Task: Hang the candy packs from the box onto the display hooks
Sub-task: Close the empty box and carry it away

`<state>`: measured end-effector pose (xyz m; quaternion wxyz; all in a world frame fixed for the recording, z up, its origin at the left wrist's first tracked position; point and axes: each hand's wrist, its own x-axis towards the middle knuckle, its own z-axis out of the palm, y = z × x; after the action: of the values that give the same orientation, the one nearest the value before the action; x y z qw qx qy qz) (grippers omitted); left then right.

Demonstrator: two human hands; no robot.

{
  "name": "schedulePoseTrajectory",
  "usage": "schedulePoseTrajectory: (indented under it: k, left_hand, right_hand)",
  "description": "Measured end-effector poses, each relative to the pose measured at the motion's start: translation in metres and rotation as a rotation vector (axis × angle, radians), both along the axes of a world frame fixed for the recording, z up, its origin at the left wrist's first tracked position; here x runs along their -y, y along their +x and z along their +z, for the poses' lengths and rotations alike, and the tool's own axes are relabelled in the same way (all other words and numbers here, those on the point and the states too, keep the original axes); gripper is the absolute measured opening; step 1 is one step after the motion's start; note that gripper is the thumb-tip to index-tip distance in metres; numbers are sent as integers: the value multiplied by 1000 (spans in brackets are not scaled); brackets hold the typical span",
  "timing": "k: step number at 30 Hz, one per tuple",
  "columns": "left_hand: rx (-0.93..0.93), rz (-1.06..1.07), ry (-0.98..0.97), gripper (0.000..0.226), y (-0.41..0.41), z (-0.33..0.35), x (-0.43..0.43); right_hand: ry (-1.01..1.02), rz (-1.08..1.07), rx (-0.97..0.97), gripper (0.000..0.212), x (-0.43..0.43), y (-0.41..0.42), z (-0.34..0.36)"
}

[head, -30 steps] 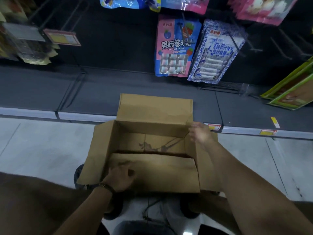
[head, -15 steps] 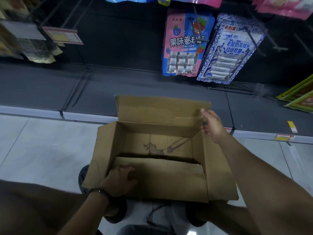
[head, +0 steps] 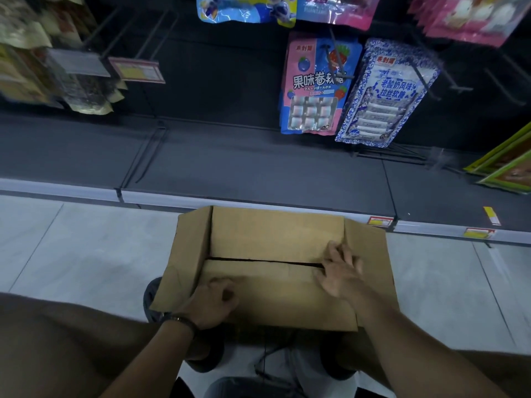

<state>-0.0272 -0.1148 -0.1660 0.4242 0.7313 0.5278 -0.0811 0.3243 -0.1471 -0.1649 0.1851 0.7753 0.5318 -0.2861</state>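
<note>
Head view. Box (head: 275,239) sits on the floor (head: 86,239) before the dark shelf (head: 230,162). Both top flaps are folded in with a thin dark seam between them. Plain brown card, creased; contents hidden. Right hand (head: 340,272) lies flat across the seam, fingers (head: 343,255) spread wide. Left hand (head: 212,303) rests on the near flap, fingers curled; pinching or not, cannot tell. Judgement: closing the flaps, so press evenly and steady the near side. Candy packs (head: 316,87) hang on hooks (head: 336,61) above.
</note>
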Motion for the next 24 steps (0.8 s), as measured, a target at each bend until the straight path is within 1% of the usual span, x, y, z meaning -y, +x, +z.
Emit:
schedulePoseTrajectory:
  k: [2, 3, 4, 6, 7, 8, 9, 11, 13, 15, 16, 17, 18, 19, 20, 21, 22, 23, 24]
  left_hand:
    - [54, 25, 17, 29, -5, 2, 3]
    - [71, 39, 48, 25, -8, 3, 4]
    - [93, 71, 88, 26, -9, 4, 5]
    - [115, 165, 177, 26, -14, 6, 4]
    - [92, 232, 199, 20, -18, 7, 2]
    - [55, 331, 206, 20, -21, 9, -1]
    - [0, 440, 190, 26, -25, 8, -4]
    - [-120, 623, 105, 45, -30, 8, -9]
    - [-201, 729, 1, 62, -41, 2, -13]
    - [-168, 794, -94, 76, -57, -10, -17]
    - [-110, 835, -136, 79, -65, -20, -19]
    - [-67, 871, -174, 73, -66, -24, -18]
    - [-28, 895, -194, 61, -61, -16, -14]
    - [21, 913, -198, 45, -55, -9, -9]
    - [62, 909, -207, 31, -46, 1, -5]
    - [98, 892, -213, 21, -38, 7, -3]
    - [121, 860, -203, 20, -30, 7, -3]
    - [126, 826, -188, 23, -24, 5, -4]
    - [106, 794, -187, 26, -21, 5, -4]
  right_hand:
    - [51, -58, -38, 63, -1, -4, 7]
    - [129, -100, -50, 61, 1, -2, 9]
    - [224, -162, -67, 57, 5, 1, 13]
    - [408, -351, -99, 47, 17, 10, 17]
    - [445, -490, -102, 46, 26, 18, 15]
    - [450, -646, -83, 50, 35, 26, 14]
    - [419, -806, -51, 57, 44, 36, 12]
    - [289, -1073, -27, 65, 66, 53, 13]
    - [221, -1239, -127, 70, 86, 68, 8]
    - [278, -1498, -366, 82, 101, 81, 1]
    - [310, -1620, -478, 88, 106, 80, 5]
    - [324, -1731, -573, 94, 111, 78, 11]
    - [312, -1798, -643, 96, 115, 76, 18]
    - [307, -1811, -665, 94, 117, 74, 27]
    - [328, -1795, -627, 89, 117, 71, 37]
    - [369, -1755, -525, 83, 118, 70, 46]
    - [445, -1699, -383, 77, 120, 70, 52]
    - [535, -1633, -272, 72, 118, 69, 61]
    - [607, -1559, -207, 68, 114, 68, 70]
